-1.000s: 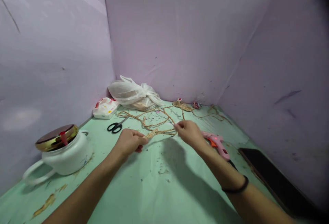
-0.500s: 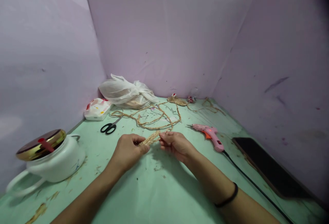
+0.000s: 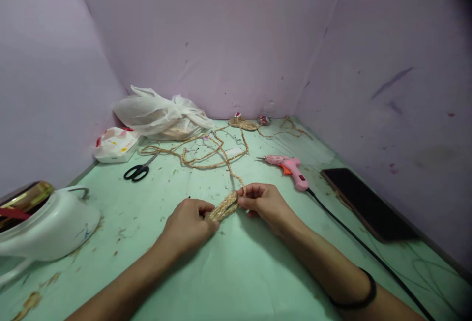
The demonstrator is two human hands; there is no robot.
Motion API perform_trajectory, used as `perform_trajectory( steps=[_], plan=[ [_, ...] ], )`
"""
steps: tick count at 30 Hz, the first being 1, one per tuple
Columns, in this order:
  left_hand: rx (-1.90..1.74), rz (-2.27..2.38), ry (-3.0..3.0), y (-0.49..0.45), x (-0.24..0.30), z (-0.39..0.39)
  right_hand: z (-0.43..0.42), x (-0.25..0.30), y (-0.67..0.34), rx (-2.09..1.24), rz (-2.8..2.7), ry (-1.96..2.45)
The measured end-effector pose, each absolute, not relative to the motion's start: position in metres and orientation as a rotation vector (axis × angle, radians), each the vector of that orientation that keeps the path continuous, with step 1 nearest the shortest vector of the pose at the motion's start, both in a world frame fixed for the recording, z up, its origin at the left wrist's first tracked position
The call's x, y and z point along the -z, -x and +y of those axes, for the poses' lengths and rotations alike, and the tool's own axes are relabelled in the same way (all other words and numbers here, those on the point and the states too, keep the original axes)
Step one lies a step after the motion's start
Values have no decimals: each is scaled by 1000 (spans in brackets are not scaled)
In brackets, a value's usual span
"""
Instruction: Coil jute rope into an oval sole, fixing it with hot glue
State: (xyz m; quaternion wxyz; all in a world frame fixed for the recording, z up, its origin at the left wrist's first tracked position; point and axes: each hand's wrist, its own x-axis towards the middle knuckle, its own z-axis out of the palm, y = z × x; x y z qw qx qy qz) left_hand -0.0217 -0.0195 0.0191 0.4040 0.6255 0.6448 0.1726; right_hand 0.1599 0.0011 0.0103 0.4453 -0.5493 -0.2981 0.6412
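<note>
My left hand (image 3: 191, 223) is closed around the near end of a small bundle of braided straw cord (image 3: 223, 207), laid in flat parallel loops. At the bundle's far right end, my right hand (image 3: 263, 204) pinches the cord between thumb and fingers. A narrow gap shows between the loops near the right fingers. From there the loose braided cord (image 3: 225, 156) runs away up the table and spreads in wide curves. Both hands are just above the green tabletop (image 3: 217, 281).
A pink hot glue gun (image 3: 289, 165) and a dark phone (image 3: 368, 203) lie to the right, black scissors (image 3: 138, 171) to the left. Behind are a white plastic bag (image 3: 162, 114), a tissue pack (image 3: 116, 145) and a coiled straw piece (image 3: 243, 123). A white pot (image 3: 62, 222) stands left.
The view has shifted, so the table's things sit further left and higher. The bundle has turned to show its gap, and the cord now runs up from my right fingers.
</note>
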Motion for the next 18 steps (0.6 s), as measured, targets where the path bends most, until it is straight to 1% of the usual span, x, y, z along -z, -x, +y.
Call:
perform_trajectory(
  steps=[4,10,13,18],
  plan=[
    [-405,1585,-1497,23,-23,-17,0,-15,-163,-1624,-696,1363],
    [-475,1556,-1427,21,-19,-16,-1,-18,-163,-1789,-535,1246],
    [-481,1593,-1516,20,-18,-19,0,-17,-161,-1824,-466,1179],
    [-345,1767,-1688,17,-32,-27,5,-16,-160,-1817,-406,1125]
  ],
)
